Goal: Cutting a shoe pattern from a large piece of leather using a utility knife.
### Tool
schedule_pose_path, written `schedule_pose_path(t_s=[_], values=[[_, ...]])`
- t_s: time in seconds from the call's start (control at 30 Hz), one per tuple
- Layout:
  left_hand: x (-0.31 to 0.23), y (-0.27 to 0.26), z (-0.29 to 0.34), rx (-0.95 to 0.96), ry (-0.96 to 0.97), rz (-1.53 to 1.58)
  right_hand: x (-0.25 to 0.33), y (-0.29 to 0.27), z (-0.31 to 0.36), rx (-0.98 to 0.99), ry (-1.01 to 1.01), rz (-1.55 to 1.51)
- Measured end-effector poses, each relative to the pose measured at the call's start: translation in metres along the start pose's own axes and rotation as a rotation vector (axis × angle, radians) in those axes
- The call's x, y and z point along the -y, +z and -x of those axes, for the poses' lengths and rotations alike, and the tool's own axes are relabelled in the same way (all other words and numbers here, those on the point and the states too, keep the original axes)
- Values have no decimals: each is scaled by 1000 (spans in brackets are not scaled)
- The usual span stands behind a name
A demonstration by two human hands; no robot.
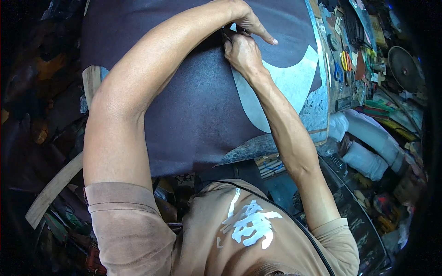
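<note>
Leftward, from my remote seat, I see dim clutter and a long curved strip of pale wood (54,194). Next comes a broad dark purple-brown leather sheet (198,110), smooth and faintly grained, covering most of the worktable (316,110). Near its top, the right hand (244,53) is curled beside a small dark object; I can't tell whether it grips it. The left hand (248,20) arches just above, thumb extended, its other fingers too hidden to judge. Beneath and rightward lies a pale, smooth, curved-edged panel (292,85). Farther right sit yellow-and-orange-handled scissors (346,60), white plastic-wrapped bundles (366,160) and a round grey disc (402,66).
</note>
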State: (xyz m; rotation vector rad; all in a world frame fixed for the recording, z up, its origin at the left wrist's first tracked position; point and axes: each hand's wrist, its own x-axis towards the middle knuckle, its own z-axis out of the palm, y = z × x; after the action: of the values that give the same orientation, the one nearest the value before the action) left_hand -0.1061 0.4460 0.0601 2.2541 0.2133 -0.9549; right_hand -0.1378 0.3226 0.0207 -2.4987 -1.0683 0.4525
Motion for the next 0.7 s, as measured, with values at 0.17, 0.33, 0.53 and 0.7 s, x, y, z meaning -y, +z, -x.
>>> schedule_pose_path(t_s=[0.17,0.33,0.53,0.7], values=[[0,4,1,-28,1,-25,1,5,2,-114,-94,17],[-3,5,0,-57,8,-43,-3,6,-5,-43,-53,24],[-6,8,0,-91,10,-65,3,-2,4,-33,-10,16],[-3,14,5,-118,18,-91,6,-8,26,-68,-35,-48]])
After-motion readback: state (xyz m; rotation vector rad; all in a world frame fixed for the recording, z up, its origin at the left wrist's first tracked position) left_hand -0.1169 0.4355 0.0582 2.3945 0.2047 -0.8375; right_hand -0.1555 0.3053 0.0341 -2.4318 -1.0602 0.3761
